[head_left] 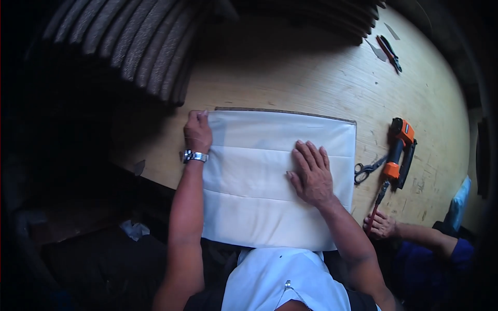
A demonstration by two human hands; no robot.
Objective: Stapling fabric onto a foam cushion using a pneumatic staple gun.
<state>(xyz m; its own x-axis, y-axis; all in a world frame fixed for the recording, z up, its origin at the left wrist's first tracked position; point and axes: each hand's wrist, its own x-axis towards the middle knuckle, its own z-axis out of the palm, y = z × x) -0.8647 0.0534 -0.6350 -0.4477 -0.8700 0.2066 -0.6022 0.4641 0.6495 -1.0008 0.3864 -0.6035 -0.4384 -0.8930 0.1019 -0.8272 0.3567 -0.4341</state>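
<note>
Soft light is falling, seemingly from the right, brightening the tabletop (436, 103) and the pale fabric panel (259, 171). Deep shadow is swallowing the left side and lower corners. Fisheye distortion is bending the tabletop's right edge; the outer rim is fading into black.

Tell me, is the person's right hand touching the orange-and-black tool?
Apart. The head view shows the right hand on the white fabric, with more fabric and tabletop separating it from the orange-and-black tool.

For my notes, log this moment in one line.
left hand: curled at upper-left corner of white panel; right hand: flat on panel; orange tool: near scissors
</note>
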